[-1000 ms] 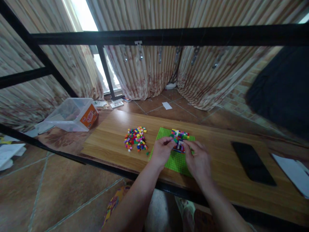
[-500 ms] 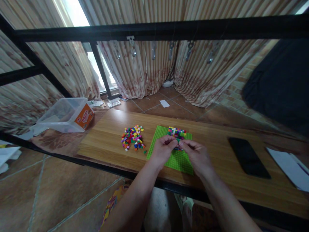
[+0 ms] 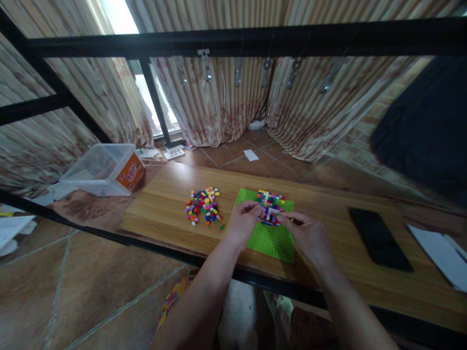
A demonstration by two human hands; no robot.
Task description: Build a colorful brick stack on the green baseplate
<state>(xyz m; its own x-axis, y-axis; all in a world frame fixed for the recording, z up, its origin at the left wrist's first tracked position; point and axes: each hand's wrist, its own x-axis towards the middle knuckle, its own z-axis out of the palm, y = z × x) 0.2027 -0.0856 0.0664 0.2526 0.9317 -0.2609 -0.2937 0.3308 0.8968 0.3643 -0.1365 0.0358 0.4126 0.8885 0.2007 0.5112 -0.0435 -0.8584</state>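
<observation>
Left hand (image 3: 241, 221) and right hand (image 3: 310, 236) flank brick build (image 3: 270, 198) on green baseplate (image 3: 272, 246)

The brick build sits on the far part of the baseplate, close to its far edge; green studs show across the near part. The left hand crosses the plate's left edge, thumb and fingertips drawn together at the build's left side. The right hand crosses the right edge, thumb and forefinger close together at the build's right side. Whether either hand grips a brick cannot be told.

The baseplate spans most of the wooden table's (image 3: 156, 209) depth, leaving narrow margins at the front and back. Leftward, a strip of wood separates it from the loose bricks (image 3: 203, 205); one green brick (image 3: 222, 227) lies between. Rightward, a wider stretch of wood runs to a black slab (image 3: 379, 239), with white paper (image 3: 440, 255) beyond, near the right end.
</observation>
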